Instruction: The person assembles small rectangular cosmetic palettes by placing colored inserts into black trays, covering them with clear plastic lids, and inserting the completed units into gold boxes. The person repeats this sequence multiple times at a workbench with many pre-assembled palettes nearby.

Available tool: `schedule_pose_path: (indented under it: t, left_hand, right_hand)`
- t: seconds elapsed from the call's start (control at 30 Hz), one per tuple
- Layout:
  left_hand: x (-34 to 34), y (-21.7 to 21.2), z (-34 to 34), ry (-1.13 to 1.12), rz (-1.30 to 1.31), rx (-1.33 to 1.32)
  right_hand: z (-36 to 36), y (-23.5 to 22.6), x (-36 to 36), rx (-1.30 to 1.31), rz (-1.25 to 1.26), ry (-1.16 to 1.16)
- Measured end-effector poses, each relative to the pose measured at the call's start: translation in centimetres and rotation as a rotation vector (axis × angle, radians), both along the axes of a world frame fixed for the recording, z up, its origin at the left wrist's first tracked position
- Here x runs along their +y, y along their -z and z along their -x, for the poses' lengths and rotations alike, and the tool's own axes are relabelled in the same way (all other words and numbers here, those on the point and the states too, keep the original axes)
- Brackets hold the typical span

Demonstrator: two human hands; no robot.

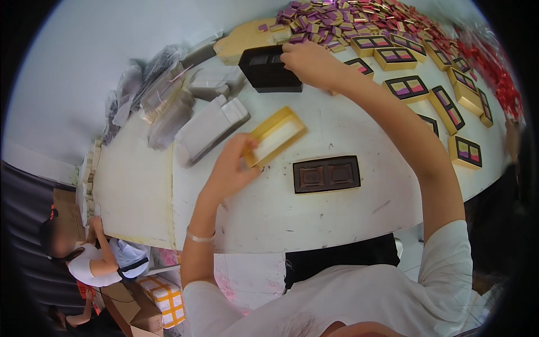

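The left hand (233,165) grips a gold box (272,121); the right hand (311,63) pinches the black trays (270,74); getting one tray seems the step, needing a gentle pull.

White table (258,219) supporting a gold box with a dark two-well insert (327,174), right of the left hand (236,165). Black trays (269,73) stand at the right hand (311,64); filled gold boxes (406,89) lie to its right, wrapped pieces (325,25) beyond.

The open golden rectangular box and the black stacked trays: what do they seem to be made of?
Open golden box: probably coated cardboard, satiny; thin, flat walls. Black stacked trays: likely moulded plastic, fairly dull; recessed shapes show.
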State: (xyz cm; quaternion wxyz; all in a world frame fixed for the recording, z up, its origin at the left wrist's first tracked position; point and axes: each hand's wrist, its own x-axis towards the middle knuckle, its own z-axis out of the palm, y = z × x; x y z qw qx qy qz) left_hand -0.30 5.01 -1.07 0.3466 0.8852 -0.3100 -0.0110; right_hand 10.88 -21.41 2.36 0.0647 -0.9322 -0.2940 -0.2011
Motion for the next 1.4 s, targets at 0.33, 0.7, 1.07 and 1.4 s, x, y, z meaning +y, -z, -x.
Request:
schedule_pose_path:
  t: [0.33, 0.7, 1.07, 1.4]
  left_hand:
    - [-6.9, 1.5, -3.3, 0.308, -0.104, -0.029]
    - [-7.1, 2.0, -3.0, 0.184, 0.028, 0.199]
    - [-6.5, 1.8, -2.7, 0.184, 0.091, 0.217]
    - [-6.6, 1.8, -3.2, 0.129, 0.119, 0.260]
  right_hand:
    - [1.0, -1.7, -2.4, -0.290, -0.528, -0.047]
    - [9.5, 0.0, -9.9, 0.880, -0.953, 0.452]
    - [10.5, 0.5, -8.5, 0.680, -0.386, -0.350]
    - [12.1, 1.5, -6.5, 0.497, -0.274, -0.273]
